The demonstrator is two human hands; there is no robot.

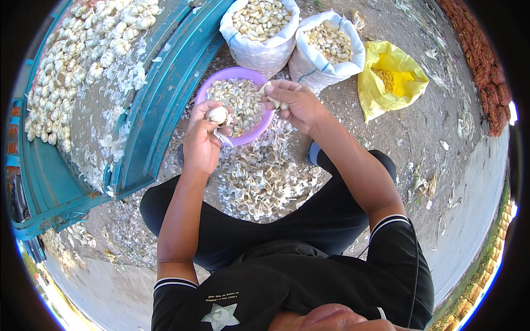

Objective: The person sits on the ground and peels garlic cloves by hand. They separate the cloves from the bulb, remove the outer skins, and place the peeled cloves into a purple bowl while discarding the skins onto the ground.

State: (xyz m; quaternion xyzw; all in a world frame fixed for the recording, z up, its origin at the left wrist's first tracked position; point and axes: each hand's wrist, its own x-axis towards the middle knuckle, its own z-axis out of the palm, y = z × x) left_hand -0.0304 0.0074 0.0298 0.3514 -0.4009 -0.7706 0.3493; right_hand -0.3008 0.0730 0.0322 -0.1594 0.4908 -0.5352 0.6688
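Observation:
My left hand [203,138] holds part of a garlic bulb [217,115], with loose papery skin hanging below it. My right hand [297,105] pinches a few garlic cloves [276,101] between thumb and fingers. Both hands are above the rim of a round purple basin [248,138], left hand at its left side and right hand at its right. Inside the basin lie many separated cloves [238,97] mixed with bits of skin. Garlic skins and stem scraps [269,182] cover the ground between the legs.
A blue metal truck bed [165,95] at left carries a heap of garlic bulbs [62,91]. Beyond the basin stand two white woven sacks [261,53] [316,76] of cloves and a yellow bag [372,99] with small cloves. Red net sacks [476,62] are stacked far right.

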